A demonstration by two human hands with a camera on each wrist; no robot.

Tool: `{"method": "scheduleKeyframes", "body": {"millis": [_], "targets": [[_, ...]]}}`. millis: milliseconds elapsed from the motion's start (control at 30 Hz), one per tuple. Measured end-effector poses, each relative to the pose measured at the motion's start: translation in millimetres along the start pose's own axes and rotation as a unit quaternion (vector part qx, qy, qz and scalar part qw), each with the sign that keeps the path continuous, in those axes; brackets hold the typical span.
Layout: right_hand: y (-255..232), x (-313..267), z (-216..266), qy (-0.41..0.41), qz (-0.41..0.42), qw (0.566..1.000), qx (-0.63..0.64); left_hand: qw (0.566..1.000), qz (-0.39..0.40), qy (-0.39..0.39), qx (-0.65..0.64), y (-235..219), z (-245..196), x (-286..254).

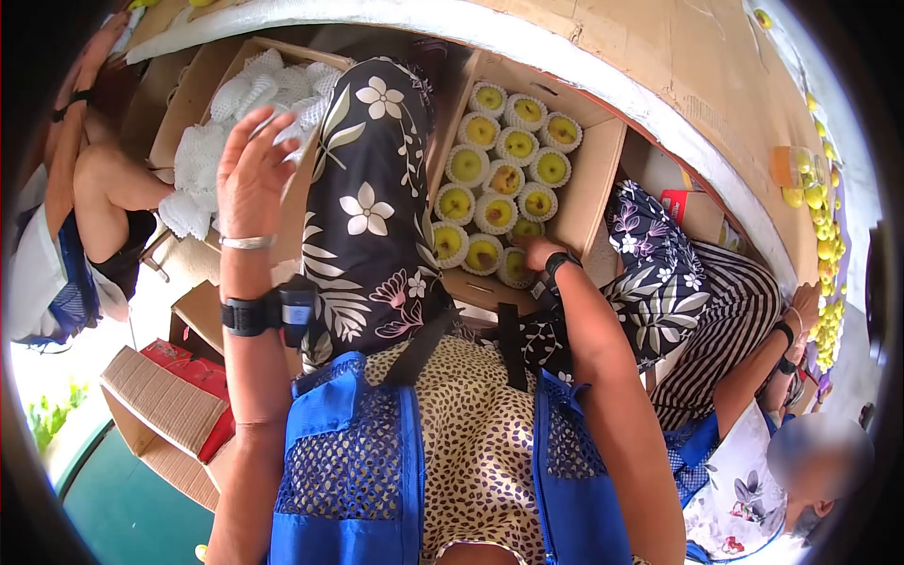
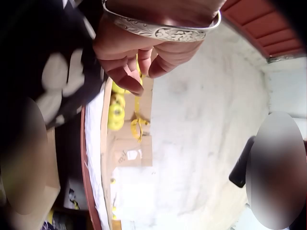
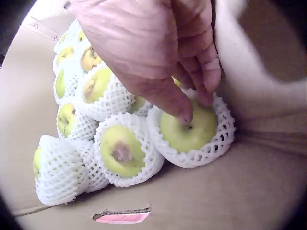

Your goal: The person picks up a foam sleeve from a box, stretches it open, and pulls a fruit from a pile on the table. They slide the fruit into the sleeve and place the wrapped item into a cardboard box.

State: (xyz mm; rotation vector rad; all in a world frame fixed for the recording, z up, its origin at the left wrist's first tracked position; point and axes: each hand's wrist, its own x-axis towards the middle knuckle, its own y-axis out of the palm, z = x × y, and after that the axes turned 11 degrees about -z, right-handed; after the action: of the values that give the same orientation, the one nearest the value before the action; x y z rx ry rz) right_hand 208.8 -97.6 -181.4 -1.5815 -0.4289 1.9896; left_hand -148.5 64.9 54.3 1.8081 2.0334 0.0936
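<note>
Foam-netted pears are being packed, and the fruit under the fingertips is the one at risk.
From the head view, the right hand (image 1: 535,252) is reaching into the cardboard box (image 1: 603,169) at the near row, while the left hand (image 1: 250,174) is rising beside the spare foam nets (image 1: 202,155). At the left wrist, its fingers are curling loosely, holding nothing. At the right wrist, fingertips (image 3: 192,103) are pressing the pear (image 3: 188,129) against the wall; pushing harder would likely be bruising it or slipping its net off.

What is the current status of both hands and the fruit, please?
Right hand fingertips pressing a netted pear into the carton corner. Left hand raised, empty, near the spare foam nets. Nothing in the way.
</note>
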Motion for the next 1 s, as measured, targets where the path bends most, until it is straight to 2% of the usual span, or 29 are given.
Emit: {"method": "scheduleKeyframes", "body": {"millis": [67,133,200,233,267,333,367,400,433,467,567,633,700,733,833,900,967,1000], "targets": [[2.3,1.0,-0.1,0.033,0.007,0.999,0.000,0.991,-0.063,-0.006,0.120,-42.8,8.6,8.0],[9.4,4.1,-8.2,0.013,-0.014,1.000,0.007,0.964,-0.127,0.016,0.233,-84.3,20.7,14.2],[10.3,7.5,-7.4,0.008,-0.025,1.000,0.009,0.910,-0.145,0.122,0.368,-156.8,43.9,27.8],[8.0,7.4,-6.5,0.017,-0.026,1.000,0.006,0.873,-0.151,0.172,0.430,-175.5,50.7,30.0],[4.4,5.3,-6.8,0.028,-0.026,0.999,0.005,0.795,-0.150,0.217,0.546,-175.5,50.0,23.0],[-33.4,-14.9,10.1,0.078,0.030,0.996,0.017,0.592,-0.135,0.296,0.737,-169.8,49.3,8.3],[-45.5,-21.1,15.3,0.101,0.058,0.993,0.024,0.612,-0.132,0.251,0.739,-178.7,58.9,12.3],[-40.8,-17.5,7.6,0.068,-0.030,0.995,0.066,0.629,-0.130,0.204,0.739,-200.1,76.1,19.1],[-49.0,-18.8,8.0,0.073,-0.052,0.985,0.145,0.645,-0.127,0.157,0.737,-218.7,90.7,25.7],[-64.5,-25.2,8.9,0.078,-0.075,0.969,0.223,0.661,-0.087,0.072,0.742,-228.6,100.6,31.4],[-94.0,-54.1,9.8,0.060,-0.179,0.897,0.400,0.700,-0.105,0.026,0.706,-263.8,130.3,46.9],[-114.5,-81.2,6.0,0.040,-0.210,0.872,0.440,0.663,-0.122,0.064,0.735,-224.2,111.4,33.3],[-127.5,-104.9,7.7,0.019,-0.259,0.847,0.464,0.623,-0.150,0.118,0.759,-208.2,102.7,24.9],[-134.2,-117.9,12.7,0.012,-0.273,0.838,0.473,0.614,-0.152,0.179,0.753,-205.3,102.8,21.0],[-143.0,-149.8,25.1,-0.015,-0.304,0.803,0.513,0.660,-0.173,0.254,0.685,-204.8,96.8,19.6],[-142.4,-159.9,28.9,-0.046,-0.306,0.777,0.548,0.791,-0.223,0.239,0.516,-211.0,91.0,22.5],[-138.1,-161.4,32.6,-0.062,-0.316,0.727,0.607,0.884,-0.264,0.212,0.323,-220.9,84.5,25.0],[-134.9,-161.0,34.3,-0.070,-0.320,0.699,0.636,0.928,-0.283,0.173,0.169,-216.7,76.0,24.6]]}}
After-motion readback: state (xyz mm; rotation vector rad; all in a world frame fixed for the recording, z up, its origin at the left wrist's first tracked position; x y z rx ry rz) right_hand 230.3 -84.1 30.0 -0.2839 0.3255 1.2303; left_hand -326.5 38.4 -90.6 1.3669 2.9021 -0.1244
